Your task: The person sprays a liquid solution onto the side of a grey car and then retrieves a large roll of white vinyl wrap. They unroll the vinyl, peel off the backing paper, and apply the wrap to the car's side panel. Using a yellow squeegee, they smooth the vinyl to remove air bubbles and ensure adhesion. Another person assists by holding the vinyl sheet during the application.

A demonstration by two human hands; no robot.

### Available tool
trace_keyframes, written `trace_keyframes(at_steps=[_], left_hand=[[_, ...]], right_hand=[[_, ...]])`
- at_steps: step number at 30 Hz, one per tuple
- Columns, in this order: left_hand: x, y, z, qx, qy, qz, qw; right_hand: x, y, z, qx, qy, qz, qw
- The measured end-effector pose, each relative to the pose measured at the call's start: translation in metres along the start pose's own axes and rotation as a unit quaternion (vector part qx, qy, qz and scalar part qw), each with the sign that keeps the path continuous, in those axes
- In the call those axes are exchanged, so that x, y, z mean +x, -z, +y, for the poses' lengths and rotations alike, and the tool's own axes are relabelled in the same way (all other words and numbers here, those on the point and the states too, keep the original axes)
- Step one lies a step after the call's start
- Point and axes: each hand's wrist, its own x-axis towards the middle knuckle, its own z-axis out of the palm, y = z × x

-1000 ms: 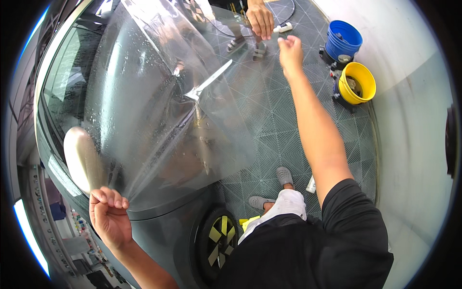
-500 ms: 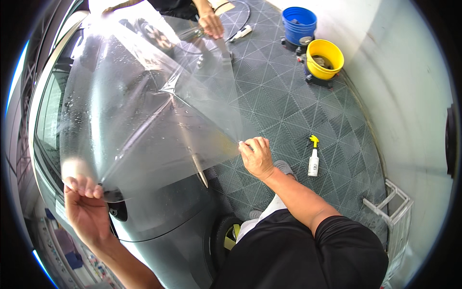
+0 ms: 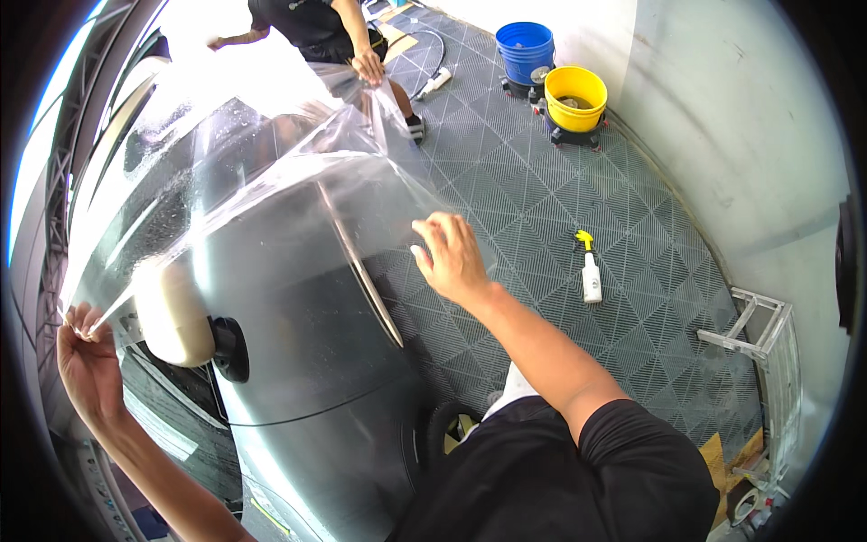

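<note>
A large sheet of clear film [image 3: 298,172] hangs in folds over the side of a dark grey car [image 3: 298,316]. At the far left, my left hand [image 3: 90,366] is closed in a pinch on the film's near corner, level with the pale side mirror [image 3: 172,312]. My right hand [image 3: 452,260] hovers right of the car with thumb and fingers curved apart; film shows close by it, and no grip on it can be seen. Across the sheet, a co-worker's hand [image 3: 368,68] holds a bunched far part of the film.
A bright trim strip [image 3: 361,262] runs along the car's side. On the tiled floor [image 3: 515,208] stand a blue bucket [image 3: 524,54], a yellow bucket [image 3: 575,99] on a wheeled base and a white spray bottle [image 3: 591,275]. A metal step ladder [image 3: 768,343] stands by the right wall.
My left hand has moved outward to the left with its film corner. My right hand's pinch has loosened and it has shifted up and left. The sheet has folded, uncovering the mirror.
</note>
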Motion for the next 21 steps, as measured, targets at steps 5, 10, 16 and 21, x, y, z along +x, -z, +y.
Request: trace_keyframes(at_steps=[5, 10, 16, 21], left_hand=[[0.03, -0.021, 0.021, 0.019, -0.005, -0.036, 0.999], [0.056, -0.033, 0.027, 0.034, -0.02, 0.023, 0.999], [0.065, -0.015, 0.03, 0.066, -0.008, 0.009, 0.998], [0.055, -0.002, 0.026, 0.086, -0.004, 0.014, 0.996]], right_hand=[[0.046, -0.033, 0.047, -0.063, -0.044, 0.056, 0.995], [0.068, -0.044, 0.082, 0.036, -0.072, 0.047, 0.996], [0.051, -0.009, 0.065, -0.102, -0.037, -0.004, 0.994], [0.026, 0.009, 0.052, -0.12, -0.025, -0.046, 0.991]])
